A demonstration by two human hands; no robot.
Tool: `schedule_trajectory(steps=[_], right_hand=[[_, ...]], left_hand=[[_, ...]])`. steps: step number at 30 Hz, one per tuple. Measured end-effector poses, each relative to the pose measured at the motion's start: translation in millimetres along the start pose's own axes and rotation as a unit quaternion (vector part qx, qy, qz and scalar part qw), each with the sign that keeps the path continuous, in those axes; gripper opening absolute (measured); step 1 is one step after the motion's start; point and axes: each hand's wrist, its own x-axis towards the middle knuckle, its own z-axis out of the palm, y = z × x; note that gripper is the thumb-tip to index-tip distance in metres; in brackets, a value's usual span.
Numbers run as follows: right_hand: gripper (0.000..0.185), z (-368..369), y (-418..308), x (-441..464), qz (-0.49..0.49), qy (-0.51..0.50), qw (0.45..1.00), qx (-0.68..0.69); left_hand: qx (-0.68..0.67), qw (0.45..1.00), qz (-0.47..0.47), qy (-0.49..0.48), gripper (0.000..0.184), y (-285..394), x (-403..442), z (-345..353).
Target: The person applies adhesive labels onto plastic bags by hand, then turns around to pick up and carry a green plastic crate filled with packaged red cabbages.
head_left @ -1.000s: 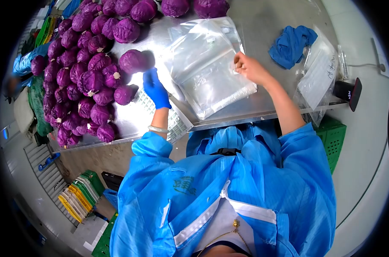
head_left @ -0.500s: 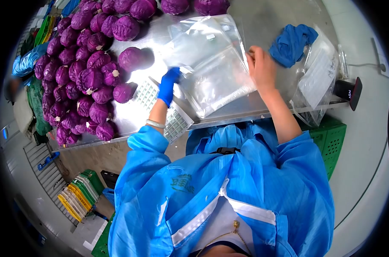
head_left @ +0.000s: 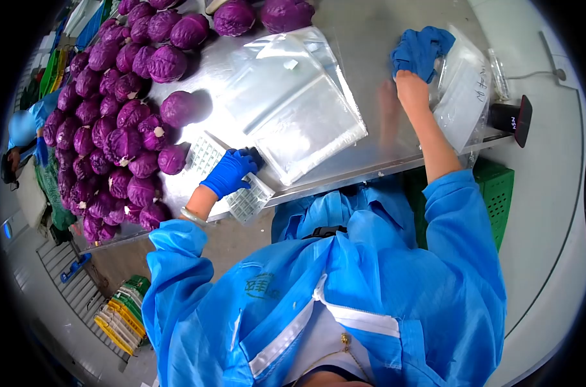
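Observation:
My left hand [head_left: 230,173], in a blue glove, is over the sheet of labels [head_left: 244,201] near the table's front edge; its fingers are bent, and what lies under them is hidden. My bare right hand [head_left: 410,80] reaches to the crumpled blue cloth [head_left: 422,51] at the right, its fingers hidden by the cloth. Between the hands lies a stack of clear plastic bags [head_left: 306,116]. Beside the labels, to the left, sits a purple cabbage [head_left: 173,158], with another cabbage [head_left: 178,108] behind it.
Many purple cabbages [head_left: 122,144] are piled on the left of the metal table [head_left: 377,145]. A plastic bag with white paper [head_left: 462,106] and a black device [head_left: 512,120] lie at the right. A green crate [head_left: 496,197] stands below. Another person's sleeve [head_left: 44,109] shows far left.
My right hand has moved from beside the clear bags to the blue cloth. My left hand has come down and left, from the bags' edge to the labels. The view has shifted slightly.

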Motion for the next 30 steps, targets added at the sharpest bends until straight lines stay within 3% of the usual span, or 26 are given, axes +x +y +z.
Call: schedule_trajectory(steps=[2, 4, 7, 9, 11, 13, 16, 19, 21, 24, 28, 30], right_hand=[[0.023, -6.2, 2.8, 3.6, 0.03, -0.053, 0.997, 0.042], [0.034, -40.8, 1.0, 14.2, 0.052, -0.145, 0.986, 0.064], [0.043, -116.0, -34.3, 14.0, 0.048, -0.136, 0.966, 0.216], [0.051, -144.1, -86.0, -4.6, 0.009, -0.06, 0.882, 0.468], [0.054, -170.5, -135.8, -35.1, -0.139, -0.12, 0.72, 0.67], [0.042, -193.2, -171.3, -55.0, -0.197, -0.102, 0.735, 0.641], [0.029, -192.4, -182.6, -62.1, -0.078, -0.222, 0.681, 0.694], [0.02, -188.6, -180.1, -66.2, -0.065, -0.179, 0.717, 0.67], [0.02, -186.6, -177.3, -69.9, -0.079, -0.145, 0.753, 0.637], [0.022, -184.8, -176.2, -74.1, -0.11, -0.116, 0.802, 0.575], [0.022, -200.0, -175.4, -69.8, -0.07, -0.117, 0.727, 0.673], [0.022, -197.4, -176.1, -71.6, -0.062, -0.129, 0.715, 0.685]], left_hand=[[-0.045, 0.999, -0.018, -0.024, 0.032, -7.4, 0.8, 2.1], [-0.098, 0.995, -0.008, 0.021, 0.028, -6.1, -2.1, -11.0], [-0.178, 0.977, -0.089, 0.08, 0.031, 21.8, -2.0, -60.7], [-0.219, 0.962, -0.144, 0.076, 0.032, 44.7, 2.3, -94.4], [-0.238, 0.956, -0.15, 0.086, 0.031, 51.7, 8.6, -98.1], [-0.273, 0.947, -0.148, 0.086, 0.03, 60.8, 12.1, -102.8], [-0.312, 0.931, -0.14, 0.129, 0.028, 67.6, 11.9, -95.2], [-0.368, 0.905, -0.057, 0.209, 0.027, 68.6, 13.2, -89.1], [-0.39, 0.887, -0.142, 0.204, 0.025, 74.7, 10.3, -93.2], [-0.45, 0.862, -0.151, 0.178, 0.023, 75.1, 6.0, -91.3], [-0.418, 0.874, -0.186, 0.165, 0.023, 78.3, 3.0, -97.5], [-0.416, 0.875, -0.187, 0.164, 0.024, 82.2, 0.2, -100.8]])
